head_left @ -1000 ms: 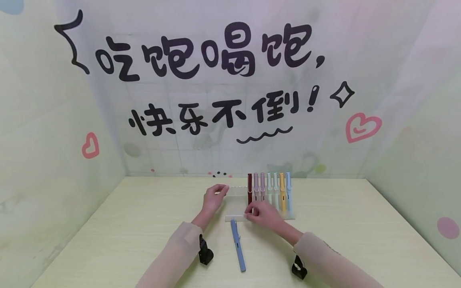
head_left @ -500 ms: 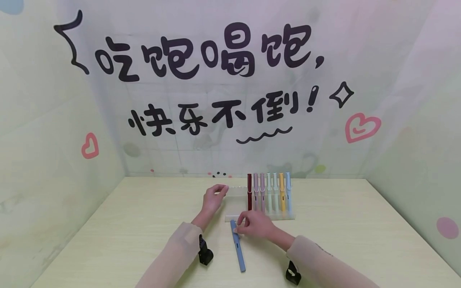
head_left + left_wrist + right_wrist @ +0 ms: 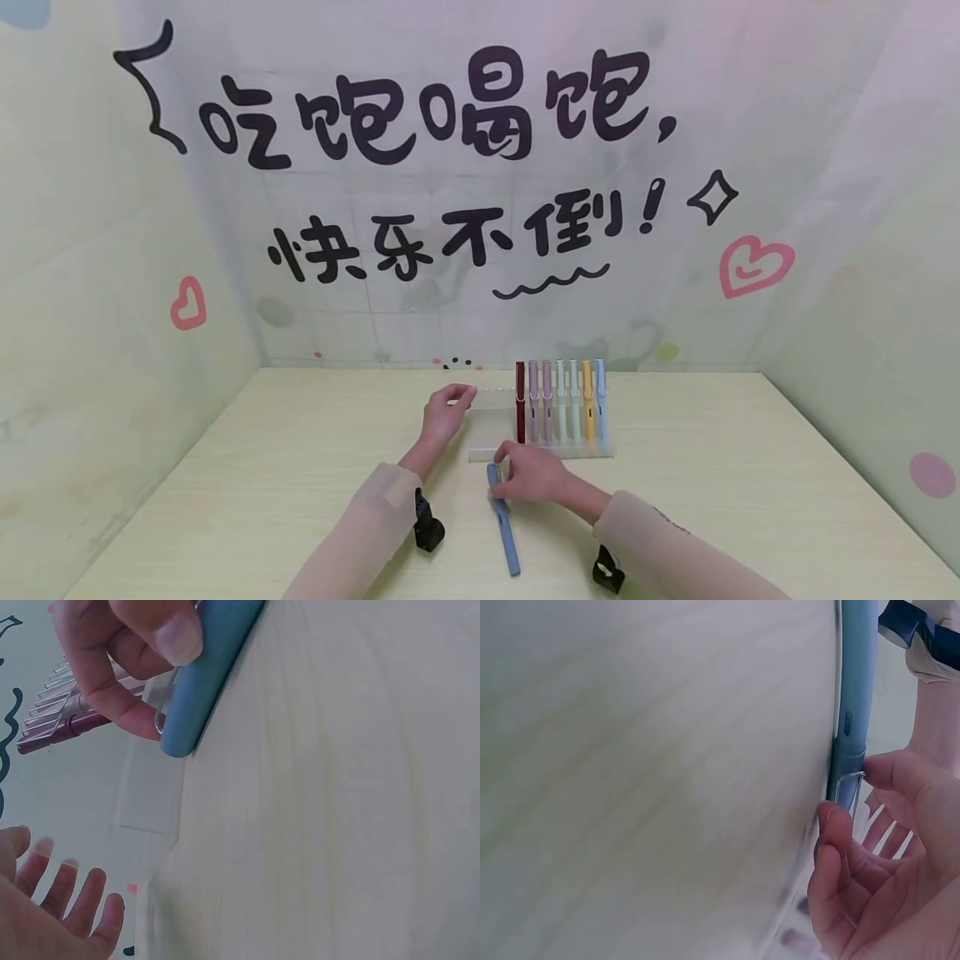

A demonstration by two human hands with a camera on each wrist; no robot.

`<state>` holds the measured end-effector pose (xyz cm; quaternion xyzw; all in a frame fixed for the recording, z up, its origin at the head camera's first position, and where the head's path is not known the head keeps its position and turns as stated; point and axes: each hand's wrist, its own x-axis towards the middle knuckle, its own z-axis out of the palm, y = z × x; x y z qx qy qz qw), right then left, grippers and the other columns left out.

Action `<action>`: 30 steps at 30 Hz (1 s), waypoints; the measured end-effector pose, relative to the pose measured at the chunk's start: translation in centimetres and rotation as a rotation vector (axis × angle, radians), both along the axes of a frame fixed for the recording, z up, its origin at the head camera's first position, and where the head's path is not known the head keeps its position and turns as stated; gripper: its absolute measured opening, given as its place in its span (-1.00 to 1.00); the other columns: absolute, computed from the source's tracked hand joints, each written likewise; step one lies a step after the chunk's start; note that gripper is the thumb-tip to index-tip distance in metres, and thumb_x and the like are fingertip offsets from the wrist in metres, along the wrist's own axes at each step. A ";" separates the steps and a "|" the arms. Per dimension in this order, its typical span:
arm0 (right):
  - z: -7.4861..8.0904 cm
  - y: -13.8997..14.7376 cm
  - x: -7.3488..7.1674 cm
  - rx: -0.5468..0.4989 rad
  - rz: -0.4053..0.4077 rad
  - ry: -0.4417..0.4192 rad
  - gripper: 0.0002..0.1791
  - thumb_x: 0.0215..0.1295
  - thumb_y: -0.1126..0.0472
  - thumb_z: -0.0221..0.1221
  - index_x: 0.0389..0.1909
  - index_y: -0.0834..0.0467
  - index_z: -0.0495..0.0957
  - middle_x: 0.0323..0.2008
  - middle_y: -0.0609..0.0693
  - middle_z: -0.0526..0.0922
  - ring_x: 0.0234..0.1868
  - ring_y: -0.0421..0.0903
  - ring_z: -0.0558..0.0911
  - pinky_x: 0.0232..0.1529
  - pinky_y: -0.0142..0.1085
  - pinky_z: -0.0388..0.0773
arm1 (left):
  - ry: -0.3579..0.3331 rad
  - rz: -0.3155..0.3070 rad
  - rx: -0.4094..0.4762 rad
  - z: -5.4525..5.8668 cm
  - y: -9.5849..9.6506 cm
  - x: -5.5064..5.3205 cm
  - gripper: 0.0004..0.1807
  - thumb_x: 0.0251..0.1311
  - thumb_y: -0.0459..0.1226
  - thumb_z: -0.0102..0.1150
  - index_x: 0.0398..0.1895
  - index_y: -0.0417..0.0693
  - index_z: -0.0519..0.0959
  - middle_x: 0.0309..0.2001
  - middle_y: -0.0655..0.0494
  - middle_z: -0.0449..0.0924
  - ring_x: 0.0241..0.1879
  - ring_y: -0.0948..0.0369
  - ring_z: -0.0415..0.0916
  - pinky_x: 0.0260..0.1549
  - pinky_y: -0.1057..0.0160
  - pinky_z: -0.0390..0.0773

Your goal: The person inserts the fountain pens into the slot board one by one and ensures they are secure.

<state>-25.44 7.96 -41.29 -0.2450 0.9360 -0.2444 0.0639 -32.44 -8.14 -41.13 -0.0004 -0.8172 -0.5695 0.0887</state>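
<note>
A blue capped pen (image 3: 504, 529) with a wire clip lies slanted on the table, in front of a clear pen rack (image 3: 491, 456). My right hand (image 3: 531, 472) pinches it near the cap between thumb and fingers; in the right wrist view the thumb (image 3: 889, 772) is beside the clip. In the left wrist view the pen (image 3: 206, 675) crosses the top. My left hand (image 3: 444, 417) stays at the rack's left end, its fingers (image 3: 94, 896) loosely extended. Whether they touch the rack cannot be told.
Several capped pens stand in the rack's right part: dark red (image 3: 521, 404), purple (image 3: 547, 404), pale green, yellow (image 3: 588, 404) and light blue (image 3: 601, 404). The rack's left part shows bare clear plastic. Behind the table (image 3: 315, 433) hangs a printed backdrop (image 3: 405, 325).
My right hand has come from the rack's front edge down to the blue pen and taken hold of it. The pen has shifted slightly right and toward me. My left hand has not moved.
</note>
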 end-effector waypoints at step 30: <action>0.5 2.7 -1.0 -0.318 -0.011 -0.161 -0.80 0.07 0.27 0.19 -0.28 0.23 0.44 -0.60 -0.07 0.45 -0.64 -0.19 0.37 -0.64 -0.37 0.33 | 0.024 -0.007 -0.008 -0.1 0.0 0.0 -0.70 0.18 -0.13 0.04 -0.20 -0.17 0.56 -0.29 0.04 0.53 -0.31 0.16 0.46 -0.34 0.22 0.45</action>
